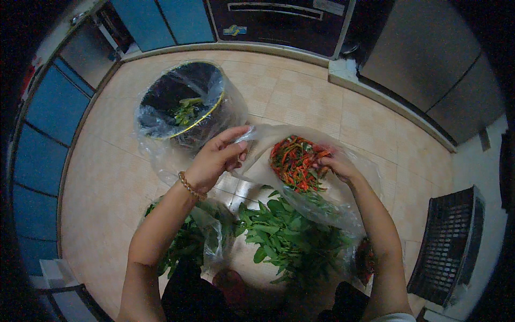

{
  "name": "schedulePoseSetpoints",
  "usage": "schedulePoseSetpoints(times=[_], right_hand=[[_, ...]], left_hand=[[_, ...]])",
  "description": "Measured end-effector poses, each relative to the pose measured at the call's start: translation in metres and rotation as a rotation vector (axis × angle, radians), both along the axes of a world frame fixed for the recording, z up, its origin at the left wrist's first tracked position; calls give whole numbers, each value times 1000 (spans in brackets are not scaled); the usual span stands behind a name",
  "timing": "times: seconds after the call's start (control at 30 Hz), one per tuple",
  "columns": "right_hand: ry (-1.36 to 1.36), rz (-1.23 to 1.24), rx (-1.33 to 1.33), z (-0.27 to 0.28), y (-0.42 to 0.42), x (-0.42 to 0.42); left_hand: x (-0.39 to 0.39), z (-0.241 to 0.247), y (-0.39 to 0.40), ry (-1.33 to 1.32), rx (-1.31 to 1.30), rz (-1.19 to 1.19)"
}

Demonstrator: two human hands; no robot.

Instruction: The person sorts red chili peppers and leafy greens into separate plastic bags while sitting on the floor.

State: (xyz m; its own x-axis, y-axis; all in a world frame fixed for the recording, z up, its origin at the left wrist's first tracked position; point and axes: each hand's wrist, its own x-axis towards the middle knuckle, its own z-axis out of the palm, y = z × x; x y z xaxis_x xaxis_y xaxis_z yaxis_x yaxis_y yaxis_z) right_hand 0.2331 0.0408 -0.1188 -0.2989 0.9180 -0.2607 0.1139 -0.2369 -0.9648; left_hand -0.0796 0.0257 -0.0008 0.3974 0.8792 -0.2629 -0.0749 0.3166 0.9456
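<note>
My left hand [219, 159], with a beaded bracelet at the wrist, pinches the rim of a clear plastic bag [257, 161] between thumb and fingers. Inside the bag's mouth, my right hand [336, 165] grips some red chili peppers at the right edge of a pile of red and green chili peppers [295, 165]. Below the bag lies a heap of leafy green stems [281, 233]. More leafy greens [185, 237] lie partly under a plastic bag, behind my left forearm. Another bag of red chilies [365, 257] shows beside my right forearm.
A bin [193, 133] lined with clear plastic, holding green scraps, stands at the upper left on the tiled floor [305, 96]. A black plastic crate [446, 245] leans at the right wall. Blue cabinets [40, 185] run along the left, and a metal-fronted appliance [418, 56] stands upper right.
</note>
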Motion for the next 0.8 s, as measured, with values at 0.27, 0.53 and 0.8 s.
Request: schedulePoseSetpoints(times=[0.27, 0.53, 0.8], right_hand=[[82, -85, -216, 5, -6, 1], [-13, -143, -159, 5, 1, -26], [-826, 144, 188, -39, -12, -13]], left_hand=[[4, 3, -5, -16, -42, 32], [2, 1, -7, 8, -51, 12], [-1, -2, -6, 24, -56, -11]])
